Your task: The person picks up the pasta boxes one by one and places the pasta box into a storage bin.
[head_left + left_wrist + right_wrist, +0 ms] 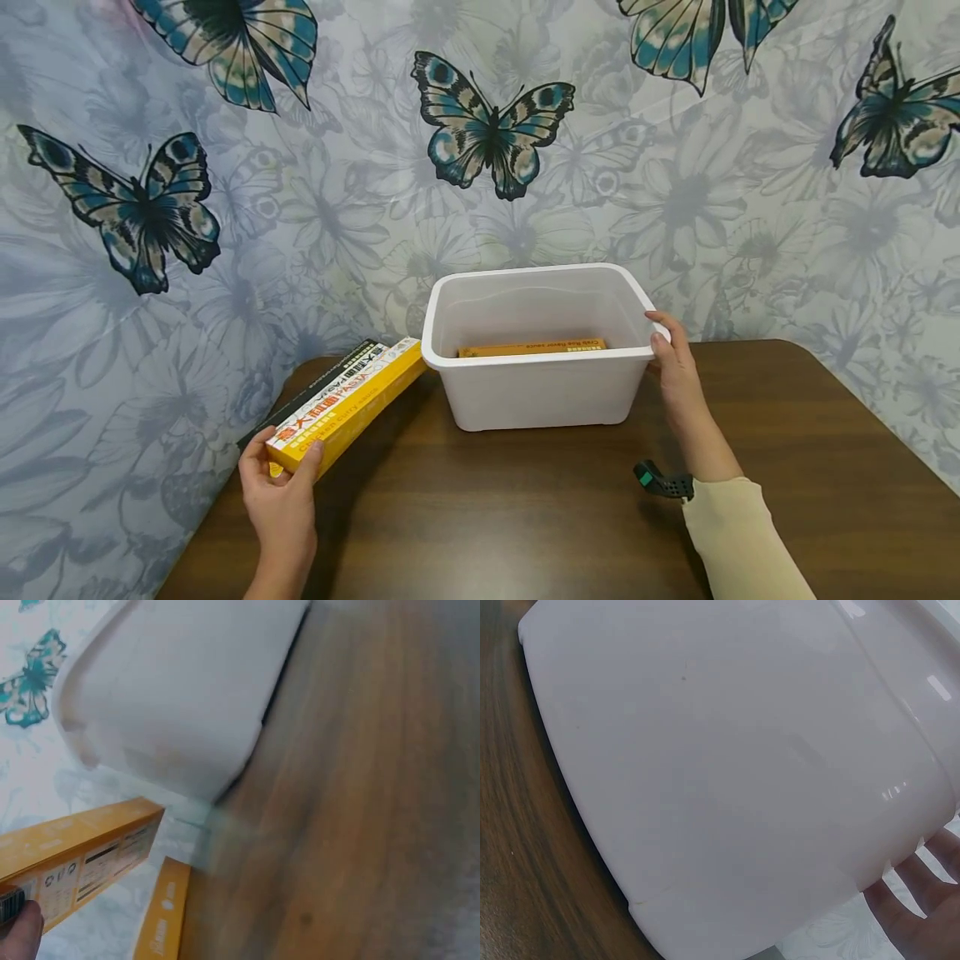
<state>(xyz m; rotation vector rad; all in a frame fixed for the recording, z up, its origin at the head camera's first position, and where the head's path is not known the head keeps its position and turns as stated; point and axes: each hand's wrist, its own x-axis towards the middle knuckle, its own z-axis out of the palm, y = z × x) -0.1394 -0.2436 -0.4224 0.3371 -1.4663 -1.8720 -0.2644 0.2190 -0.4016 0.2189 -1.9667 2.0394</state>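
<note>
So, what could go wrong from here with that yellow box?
The left hand holds the yellow box near one end, so it might tip or slip. Its far end is close to the white bin and could bump it. If lowered inside, it may land on the orange box lying there.

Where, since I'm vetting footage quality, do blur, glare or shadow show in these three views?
Head: a pale sheen on the tabletop at bottom centre, and a dark shadow beside the held yellow box; left wrist: hazy, the tabletop's grain smeared; right wrist: small bright glints on the white bin.
</note>
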